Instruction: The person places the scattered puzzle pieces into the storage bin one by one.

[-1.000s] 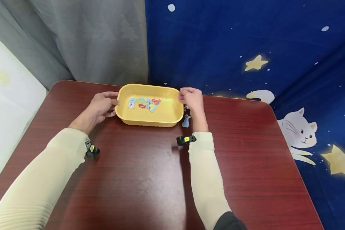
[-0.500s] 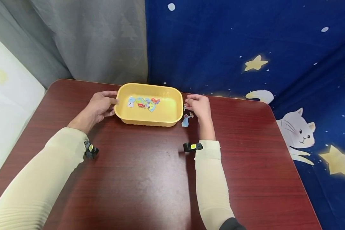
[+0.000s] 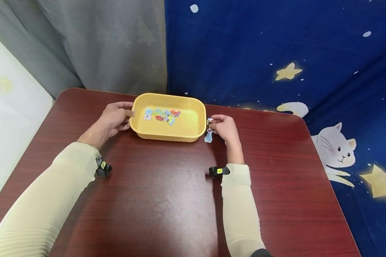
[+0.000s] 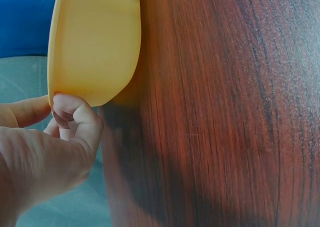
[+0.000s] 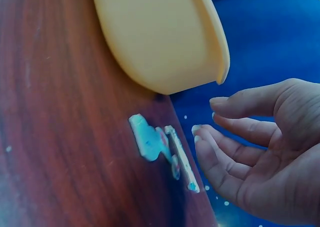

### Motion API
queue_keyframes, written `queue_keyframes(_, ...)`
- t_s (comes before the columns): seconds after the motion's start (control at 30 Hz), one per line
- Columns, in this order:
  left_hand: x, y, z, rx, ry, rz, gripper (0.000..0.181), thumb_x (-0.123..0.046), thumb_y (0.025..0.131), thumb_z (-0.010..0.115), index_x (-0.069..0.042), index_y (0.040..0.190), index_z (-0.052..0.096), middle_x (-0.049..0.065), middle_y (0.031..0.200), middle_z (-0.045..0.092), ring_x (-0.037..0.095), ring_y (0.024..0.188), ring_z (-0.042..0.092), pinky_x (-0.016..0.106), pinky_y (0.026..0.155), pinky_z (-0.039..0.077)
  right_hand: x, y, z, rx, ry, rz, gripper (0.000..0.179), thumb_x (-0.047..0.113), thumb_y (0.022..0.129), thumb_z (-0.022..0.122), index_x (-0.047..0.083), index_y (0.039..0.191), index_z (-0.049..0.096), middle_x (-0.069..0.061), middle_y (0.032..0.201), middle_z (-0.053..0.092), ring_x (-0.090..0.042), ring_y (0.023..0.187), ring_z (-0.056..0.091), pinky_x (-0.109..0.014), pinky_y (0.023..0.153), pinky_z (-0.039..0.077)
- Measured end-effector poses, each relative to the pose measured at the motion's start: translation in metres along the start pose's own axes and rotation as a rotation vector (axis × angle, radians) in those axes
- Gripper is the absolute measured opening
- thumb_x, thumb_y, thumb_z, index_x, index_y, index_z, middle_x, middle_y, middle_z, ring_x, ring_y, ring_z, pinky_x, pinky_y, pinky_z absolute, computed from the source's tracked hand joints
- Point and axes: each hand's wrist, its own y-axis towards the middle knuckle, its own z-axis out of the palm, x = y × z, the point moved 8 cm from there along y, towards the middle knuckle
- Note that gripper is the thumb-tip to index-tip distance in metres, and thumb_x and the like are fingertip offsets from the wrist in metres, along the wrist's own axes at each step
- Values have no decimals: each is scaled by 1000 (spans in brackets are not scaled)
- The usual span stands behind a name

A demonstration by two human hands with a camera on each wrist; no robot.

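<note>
My left hand pinches the left end of a yellow plastic basin, its thumb at the rim. Just right of the basin, my right hand reaches over small flat cut-out pieces on the table. One is a light-blue piece; a whitish piece lies behind it at the fingertips. In the right wrist view the fingers are loosely bent and apart from the thumb, with nothing between them, next to the whitish piece.
Inside the basin lie several colourful flat pieces and a small white square. The dark red wooden table has its back edge just behind the basin. Grey and blue starry curtains hang beyond.
My right hand has left the basin's right rim and moved right and nearer to me, down to the loose pieces. My left hand and the basin stay in place.
</note>
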Motion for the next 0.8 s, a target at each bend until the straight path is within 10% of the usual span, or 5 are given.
queue_keyframes(0.6, 0, 1, -1, 4, -15, -9, 47, -14, 98, 53, -13, 145, 43, 1, 85, 59, 10, 62, 56, 22, 56, 52, -18, -9, 7, 43, -107, -73, 52, -8, 76, 64, 4, 126, 63, -16, 116, 64, -18, 81, 54, -24, 61, 46)
queue_keyframes(0.8, 0, -1, 1, 9, -12, -13, 47, -15, 99, 53, -13, 145, 43, 1, 84, 58, 9, 61, 55, 22, 57, 53, -19, -8, 12, 71, -222, -153, 63, -9, 72, 64, 7, 132, 59, -14, 122, 62, -25, 103, 56, -31, 82, 45)
